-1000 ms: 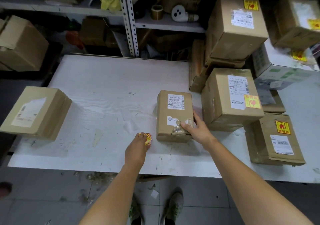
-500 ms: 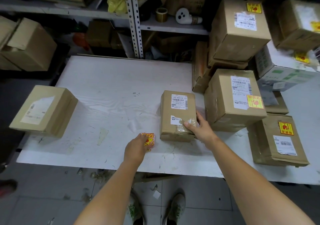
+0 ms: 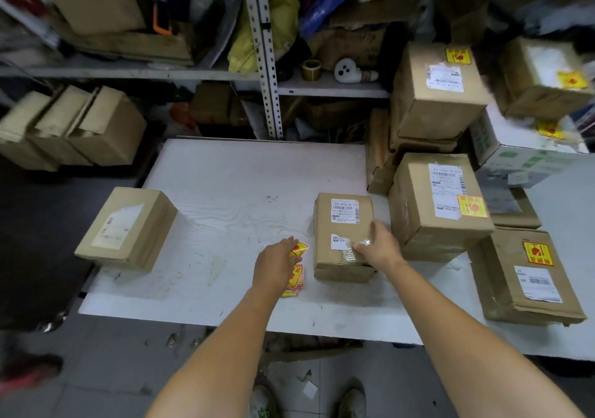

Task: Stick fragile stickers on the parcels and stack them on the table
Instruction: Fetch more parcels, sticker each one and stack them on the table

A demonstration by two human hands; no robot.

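While our left hand (image 3: 278,263) sat on the sticker stack (image 3: 293,284) half a second ago, it now pinches one fragile sticker (image 3: 300,249) lifted clear of that stack, which lies on the surface (image 3: 225,192) under the wrist. Our right hand (image 3: 376,245) has slid further onto the small parcel (image 3: 341,221), fingers spread flat on its taped top, steadying it mid-surface. We judge the peeling done and the sticking next. Stickered parcels (image 3: 441,205) are stacked at the right, and an unlabelled box (image 3: 125,229) waits at the left edge.

Parcel storeroom, stacked labelled cartons (image 3: 438,95), metal shelving (image 3: 262,53)
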